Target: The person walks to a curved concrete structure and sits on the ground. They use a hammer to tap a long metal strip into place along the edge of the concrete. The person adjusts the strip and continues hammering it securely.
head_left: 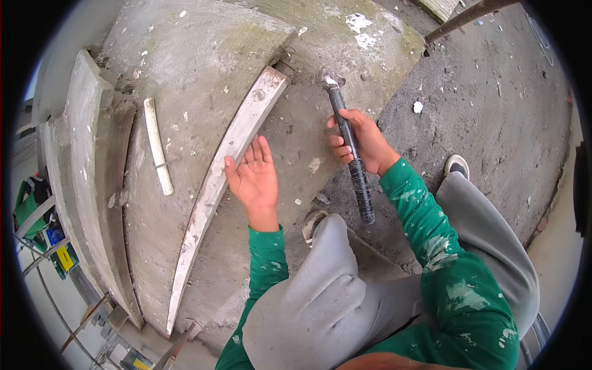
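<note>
My right hand [363, 141] is closed around the dark, tape-wrapped handle of a hammer [333, 79], whose head points away from me and bears whitish residue. Palm up and fingers apart, my left hand [255, 178] holds nothing. It is right beside a long wooden batten [217, 185] smeared with pale plaster or cement; whether the fingertips touch it cannot be told. The batten lies diagonally on wide, dusty boards [185, 60]. Left of it lies a short whitish tube [157, 143] with a thin band around it.
Thick planks [99, 185] lie along the left side. A metal pole [471, 19] crosses the top right, over gritty ground [499, 120]. Metal rods and a green and yellow item [64, 256] show at the lower left. My shoes and knees are close by.
</note>
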Motion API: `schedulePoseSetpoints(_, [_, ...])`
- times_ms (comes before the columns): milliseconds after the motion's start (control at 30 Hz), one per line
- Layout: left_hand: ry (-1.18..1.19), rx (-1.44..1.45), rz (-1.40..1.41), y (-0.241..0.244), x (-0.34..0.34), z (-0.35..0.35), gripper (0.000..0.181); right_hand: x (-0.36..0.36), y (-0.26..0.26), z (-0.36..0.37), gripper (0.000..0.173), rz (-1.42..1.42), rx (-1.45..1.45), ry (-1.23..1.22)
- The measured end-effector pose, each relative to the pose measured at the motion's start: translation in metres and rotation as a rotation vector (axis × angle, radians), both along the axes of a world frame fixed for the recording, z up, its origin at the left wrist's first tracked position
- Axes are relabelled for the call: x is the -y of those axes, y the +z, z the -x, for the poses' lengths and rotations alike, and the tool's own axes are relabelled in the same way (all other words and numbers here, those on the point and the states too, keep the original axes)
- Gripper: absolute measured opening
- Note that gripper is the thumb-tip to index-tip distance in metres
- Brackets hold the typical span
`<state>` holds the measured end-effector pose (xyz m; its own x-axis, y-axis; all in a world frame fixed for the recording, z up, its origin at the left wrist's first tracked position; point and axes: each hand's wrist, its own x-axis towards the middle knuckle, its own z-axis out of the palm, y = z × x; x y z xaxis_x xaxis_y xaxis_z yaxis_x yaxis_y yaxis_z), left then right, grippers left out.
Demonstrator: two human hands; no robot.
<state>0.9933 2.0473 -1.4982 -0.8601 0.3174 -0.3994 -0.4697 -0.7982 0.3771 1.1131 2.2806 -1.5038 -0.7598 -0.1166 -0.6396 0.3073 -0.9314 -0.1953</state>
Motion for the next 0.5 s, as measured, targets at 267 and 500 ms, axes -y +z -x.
schedulePoseSetpoints(267, [0.051, 0.038, 0.030, 0.012, -0.007, -0.003, 0.059, 0.035, 0.014, 0.000, 0.030, -0.733, 0.017, -0.113])
schedulePoseSetpoints(500, [0.067, 0.029, 0.106, 0.005, -0.005, -0.003, 0.040, 0.024, 0.061, 0.025, 0.030, -0.842, -0.198, -0.159])
